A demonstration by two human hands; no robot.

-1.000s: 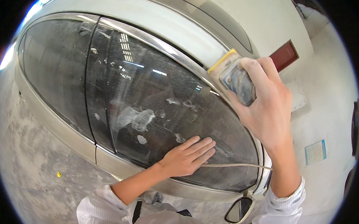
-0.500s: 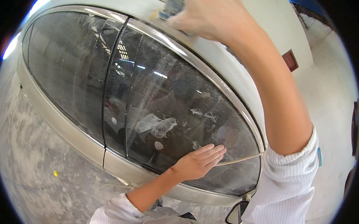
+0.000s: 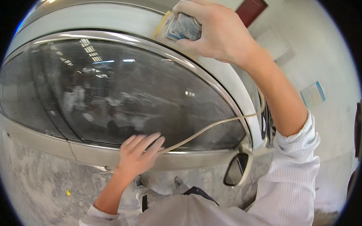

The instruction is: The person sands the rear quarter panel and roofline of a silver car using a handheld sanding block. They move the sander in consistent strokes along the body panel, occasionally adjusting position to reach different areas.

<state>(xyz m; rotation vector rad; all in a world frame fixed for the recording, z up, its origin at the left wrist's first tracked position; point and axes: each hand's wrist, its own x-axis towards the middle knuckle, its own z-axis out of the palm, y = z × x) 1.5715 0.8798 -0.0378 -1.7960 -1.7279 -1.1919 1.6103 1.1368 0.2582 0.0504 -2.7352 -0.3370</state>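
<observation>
My right hand (image 3: 225,33) is wrapped round a dusty grey-and-blue sander (image 3: 184,28) with a yellow pad edge. The sander sits against the pale, matte roof edge (image 3: 100,16) of a car, above the side window. My left hand (image 3: 140,153), slightly blurred, has its fingers spread at the bottom edge of the dusty window (image 3: 157,96). A beige hose (image 3: 206,128) comes out beside the left fingers, crosses the glass and passes over the front pillar behind my right forearm. Whether the left palm touches the hose is hidden.
The side mirror (image 3: 236,169) sticks out at the window's front lower corner. Below the door lies a stained grey floor (image 3: 35,163) with a small yellow object (image 3: 69,192) on it. A pale wall (image 3: 332,130) with a dark red panel (image 3: 251,10) stands at the right.
The view has shifted along the car. The sander has moved along the roof edge, and my left hand has slid from the glass to the window's lower edge, its fingers now further apart.
</observation>
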